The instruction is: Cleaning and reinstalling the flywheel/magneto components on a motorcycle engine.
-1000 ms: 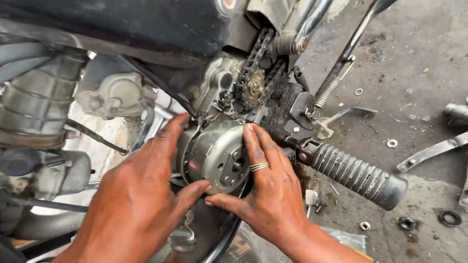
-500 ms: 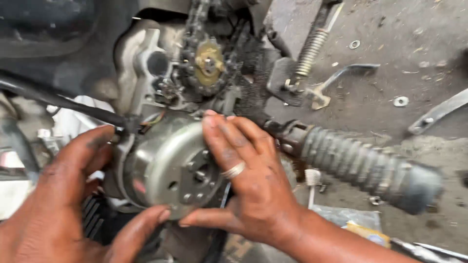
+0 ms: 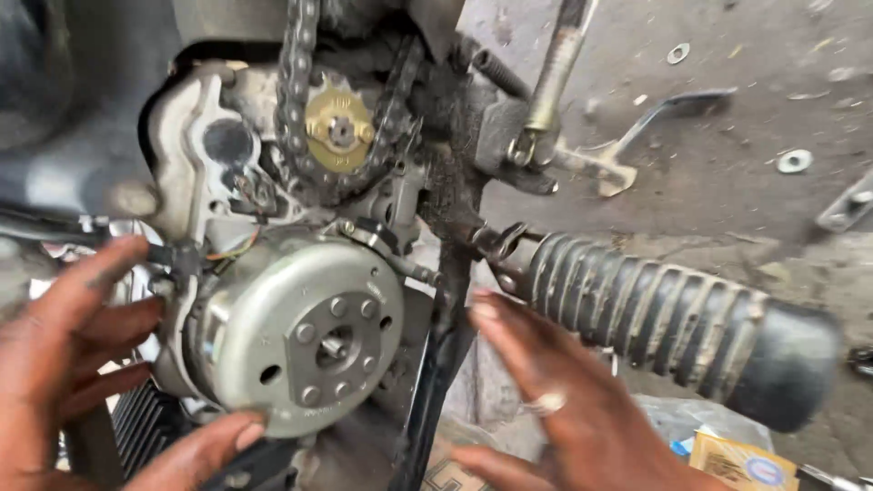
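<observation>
A round grey metal flywheel rotor (image 3: 305, 332), ringed with bolt heads around a central shaft, sits on the side of a motorcycle engine (image 3: 195, 159). The left hand (image 3: 82, 364) cups its left edge, fingers spread, thumb under its lower rim. The right hand (image 3: 568, 409), wearing a ring, hovers open just right of it. Above, a greasy drive chain (image 3: 296, 100) wraps a brass-coloured sprocket (image 3: 338, 132). A ribbed black rubber footpeg (image 3: 673, 318) juts right over the concrete floor (image 3: 755, 109).
</observation>
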